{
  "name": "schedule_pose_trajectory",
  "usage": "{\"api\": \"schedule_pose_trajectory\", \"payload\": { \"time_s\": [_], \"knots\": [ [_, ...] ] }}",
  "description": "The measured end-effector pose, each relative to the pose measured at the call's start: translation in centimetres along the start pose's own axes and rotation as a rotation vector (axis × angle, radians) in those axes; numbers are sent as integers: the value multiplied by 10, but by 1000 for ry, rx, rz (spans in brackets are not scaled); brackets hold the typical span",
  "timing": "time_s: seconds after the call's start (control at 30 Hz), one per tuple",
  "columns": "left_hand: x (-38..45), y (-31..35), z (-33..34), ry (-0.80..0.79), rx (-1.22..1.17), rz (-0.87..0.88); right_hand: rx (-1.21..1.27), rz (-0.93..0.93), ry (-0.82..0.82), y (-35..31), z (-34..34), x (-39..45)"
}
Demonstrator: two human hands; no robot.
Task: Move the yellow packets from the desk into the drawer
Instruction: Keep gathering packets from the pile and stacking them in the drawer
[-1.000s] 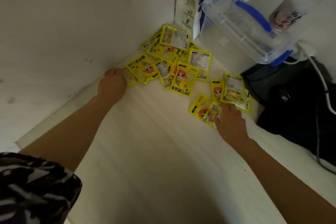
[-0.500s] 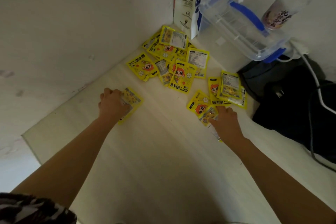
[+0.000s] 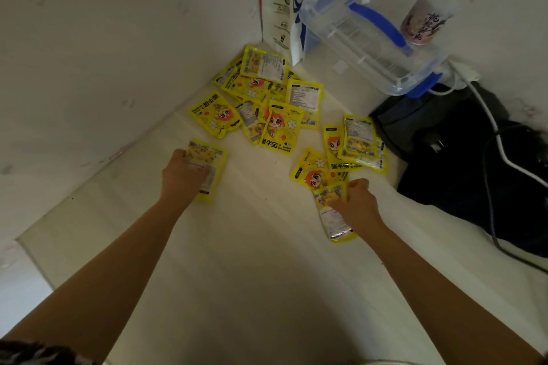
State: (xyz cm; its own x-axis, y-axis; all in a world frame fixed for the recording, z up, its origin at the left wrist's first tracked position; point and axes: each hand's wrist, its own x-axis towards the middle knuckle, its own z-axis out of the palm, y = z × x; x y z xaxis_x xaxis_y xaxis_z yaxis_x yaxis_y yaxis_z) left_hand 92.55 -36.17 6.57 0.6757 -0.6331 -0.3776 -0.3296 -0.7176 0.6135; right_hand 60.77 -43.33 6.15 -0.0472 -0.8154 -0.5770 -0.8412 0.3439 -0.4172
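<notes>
Yellow packets [image 3: 268, 104] littered the counter [image 3: 252, 261] at mid-frame; my left hand [image 3: 184, 176] gripped one packet [image 3: 212, 163], my right hand [image 3: 357, 201] gripped another [image 3: 333, 216].

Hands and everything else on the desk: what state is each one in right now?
Left hand: gripping one yellow packet.
Right hand: gripping another packet.
Corner pile of packets: loose, overlapping, flat on the desk.
Small cluster of packets: overlapping, untouched.
Clear plastic box: lid on, blue handle folded down.
Black bag: slumped, white cable lying across it.
Drawer: not in view.
</notes>
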Motion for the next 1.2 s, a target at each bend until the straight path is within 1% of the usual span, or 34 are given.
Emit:
{"api": "schedule_pose_trajectory", "payload": {
  "time_s": [0.1,0.17,0.2,0.27,0.33,0.4,0.47,0.5,0.57,0.6,0.67,0.73,0.83,0.9,0.93,1.0,1.07,1.2],
  "knots": [
    [13,12,1,-7,-235,-65,-134,-90,-41,2,-5,-1],
    [24,19,1,-17,-391,-123,-172,-166,-79,0,-10,0],
    [30,23,1,-17,-448,-136,-160,-204,-97,-4,-13,0],
    [43,34,3,-8,-540,-154,-49,-240,-106,-11,-21,1],
    [59,42,4,16,-590,-189,44,-256,-42,-20,-32,5],
    [76,47,5,50,-601,-229,83,-248,69,-29,-46,17],
    [92,50,8,72,-587,-266,176,-179,167,-38,-62,37],
    [97,52,10,85,-568,-283,247,-126,183,-42,-68,47],
    [107,53,16,121,-507,-302,361,-37,147,-46,-77,67],
    [110,55,19,123,-476,-305,371,-11,120,-46,-79,76],
    [111,58,24,133,-410,-297,309,11,96,-50,-78,89],
    [106,62,28,96,-298,-314,191,27,130,-55,-76,95],
    [107,68,30,180,-137,-331,81,41,178,-59,-69,101],
    [104,75,32,189,-9,-367,-3,50,170,-59,-64,103],
    [106,76,34,206,33,-349,-37,83,150,-60,-63,103],
    [106,81,37,196,90,-316,-56,138,113,-62,-62,102],
    [105,85,38,177,95,-267,-51,139,98,-65,-61,103],
    [109,84,42,156,49,-246,-40,107,138,-69,-56,99]
  ]
}}
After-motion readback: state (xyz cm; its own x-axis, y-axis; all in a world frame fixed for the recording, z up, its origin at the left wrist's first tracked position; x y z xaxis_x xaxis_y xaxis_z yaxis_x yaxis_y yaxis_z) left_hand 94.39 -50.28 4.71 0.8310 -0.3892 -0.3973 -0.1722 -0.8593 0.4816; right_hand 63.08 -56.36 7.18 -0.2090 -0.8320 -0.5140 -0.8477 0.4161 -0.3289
